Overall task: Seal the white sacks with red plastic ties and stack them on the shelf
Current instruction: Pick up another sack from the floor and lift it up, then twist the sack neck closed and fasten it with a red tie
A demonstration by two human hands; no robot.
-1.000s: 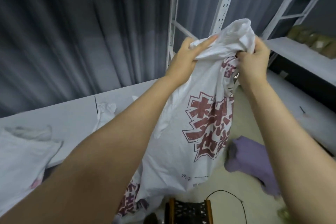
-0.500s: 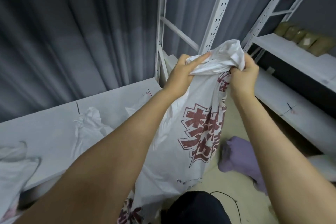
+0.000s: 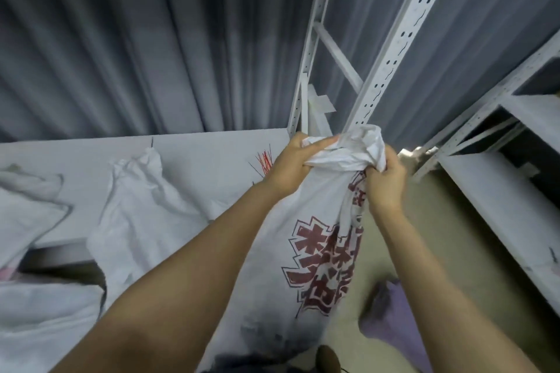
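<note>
Head view: left hand (image 3: 291, 166) and right hand (image 3: 385, 182) clench white sack (image 3: 281, 257), neck bunched tighter than before, ready for red plastic ties (image 3: 264, 160).

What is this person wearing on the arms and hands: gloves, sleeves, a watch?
Nothing: the left hand and right hand are ungloved, and the left forearm and right forearm are uncovered to the picture's edge. No watch, band or ring shows.

The crumpled white woven-plastic sack with red print (image 3: 306, 221) looks matt; the perforated white-painted metal shelf upright (image 3: 394, 48) smooth (faintly glossy); the pleated grey cloth curtain (image 3: 136, 39) soft.
</note>
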